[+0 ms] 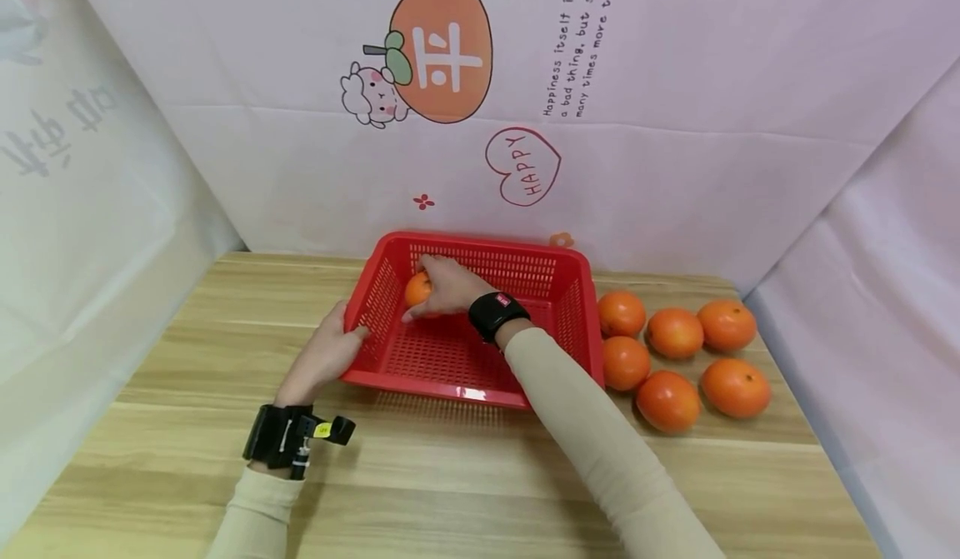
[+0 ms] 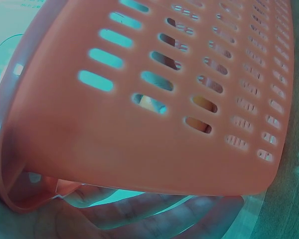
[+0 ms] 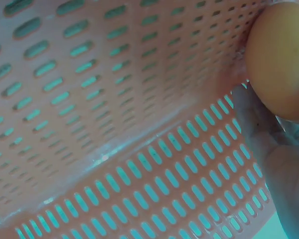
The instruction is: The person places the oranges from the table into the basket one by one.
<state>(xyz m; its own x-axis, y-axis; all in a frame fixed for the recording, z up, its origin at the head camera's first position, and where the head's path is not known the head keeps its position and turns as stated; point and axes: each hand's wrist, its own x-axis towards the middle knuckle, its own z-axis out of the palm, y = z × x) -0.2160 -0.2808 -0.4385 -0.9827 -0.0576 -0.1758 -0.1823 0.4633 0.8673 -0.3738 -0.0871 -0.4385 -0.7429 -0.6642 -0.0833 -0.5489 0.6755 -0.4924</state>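
A red plastic basket (image 1: 442,387) with slotted walls stands at the back middle of the wooden table. At its left end my left hand (image 1: 326,355) grips the rim, thumb over the top edge. In the left wrist view, the fingers of that hand (image 2: 154,216) stretch along the outside of the basket wall (image 2: 84,139). Inside the basket, near its back left corner, my right hand (image 1: 453,288) holds an orange (image 1: 417,291) between thumb and fingers. The right wrist view shows this orange (image 3: 281,62) close to the slotted wall, partly cut off by the frame, with the right hand (image 3: 284,159) against it.
Several oranges (image 1: 675,332) lie on the table (image 1: 420,492) just right of the basket, the nearest ones close to its right wall. A white printed cloth (image 1: 300,184) rises behind the table, with more white cloth on both sides.
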